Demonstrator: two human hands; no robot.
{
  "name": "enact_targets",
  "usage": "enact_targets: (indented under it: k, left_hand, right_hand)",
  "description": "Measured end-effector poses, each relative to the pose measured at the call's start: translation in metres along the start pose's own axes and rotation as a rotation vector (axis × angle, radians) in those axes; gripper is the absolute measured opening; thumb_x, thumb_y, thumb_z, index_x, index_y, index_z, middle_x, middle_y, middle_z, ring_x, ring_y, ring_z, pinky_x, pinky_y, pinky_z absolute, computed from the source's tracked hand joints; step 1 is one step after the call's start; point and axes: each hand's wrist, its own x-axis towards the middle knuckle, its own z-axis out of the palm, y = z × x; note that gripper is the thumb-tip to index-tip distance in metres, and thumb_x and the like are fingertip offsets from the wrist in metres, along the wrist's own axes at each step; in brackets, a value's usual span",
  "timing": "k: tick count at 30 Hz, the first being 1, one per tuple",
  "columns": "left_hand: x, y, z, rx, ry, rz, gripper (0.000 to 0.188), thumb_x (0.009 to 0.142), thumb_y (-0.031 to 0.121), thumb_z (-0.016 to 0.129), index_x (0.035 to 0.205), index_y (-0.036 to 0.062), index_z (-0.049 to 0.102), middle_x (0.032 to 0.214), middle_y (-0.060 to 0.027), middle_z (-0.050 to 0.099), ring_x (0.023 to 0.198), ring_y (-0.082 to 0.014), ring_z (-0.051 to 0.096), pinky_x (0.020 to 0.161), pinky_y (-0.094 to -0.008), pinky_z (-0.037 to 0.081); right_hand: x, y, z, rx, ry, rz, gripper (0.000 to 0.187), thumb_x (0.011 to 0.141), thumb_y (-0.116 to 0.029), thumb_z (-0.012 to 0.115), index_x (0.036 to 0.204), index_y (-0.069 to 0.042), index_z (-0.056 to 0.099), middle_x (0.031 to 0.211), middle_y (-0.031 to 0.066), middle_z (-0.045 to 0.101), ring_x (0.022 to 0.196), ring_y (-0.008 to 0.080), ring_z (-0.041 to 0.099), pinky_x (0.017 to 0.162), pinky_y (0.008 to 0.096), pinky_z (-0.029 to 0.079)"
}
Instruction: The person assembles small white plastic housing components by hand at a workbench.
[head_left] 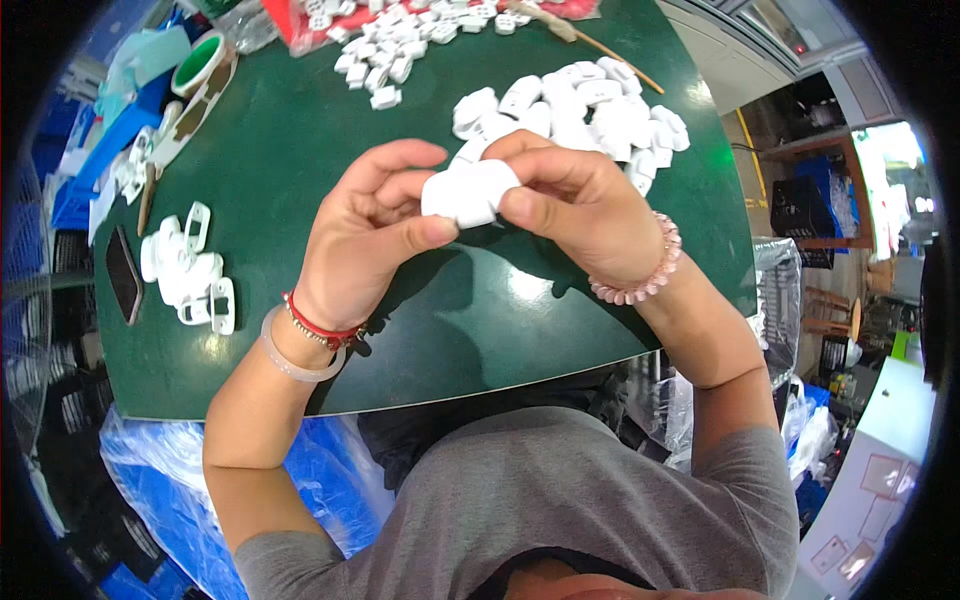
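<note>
White plastic part [470,193], smooth and rounded like a small shell, sits above the dark green worktop [300,150], pinched from both sides. Left hand [365,240] curls its fingers [425,232] tight against one end; right hand [580,205] clamps the other. A heap of matching glossy white pieces [585,105] lies just behind.

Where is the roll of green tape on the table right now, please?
In the head view, the roll of green tape lies at the table's far left corner, beyond the left hand.
</note>
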Motion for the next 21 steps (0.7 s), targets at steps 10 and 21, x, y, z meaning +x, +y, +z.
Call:
enact_targets:
  k: [10, 21]
  left_hand:
    - [0.004, 0.068, -0.018, 0.272, 0.484, 0.197, 0.024, 0.087, 0.014, 0.054, 0.108, 0.0041, 0.05, 0.109, -0.0072, 0.055, 0.095, -0.0158, 0.055, 0.086, -0.0301, 0.042]
    - [-0.057, 0.168, -0.187, 1.901, 0.718, -0.277, 0.036, 0.081, 0.035, 0.054, 0.094, 0.0022, 0.063, 0.091, -0.0182, 0.062, 0.084, -0.0324, 0.059, 0.076, -0.0371, 0.045]
  right_hand:
    - [0.012, -0.027, -0.064, -1.31, 0.457, -0.324, 0.018, 0.083, -0.019, 0.052, 0.086, -0.002, 0.057, 0.093, 0.013, 0.056, 0.089, 0.03, 0.052, 0.078, 0.0379, 0.04]
    - [0.061, -0.038, 0.0, -1.368, 0.157, -0.397, 0.015, 0.08, -0.013, 0.055, 0.092, -0.005, 0.058, 0.089, 0.0117, 0.061, 0.085, 0.0301, 0.057, 0.076, 0.0383, 0.044]
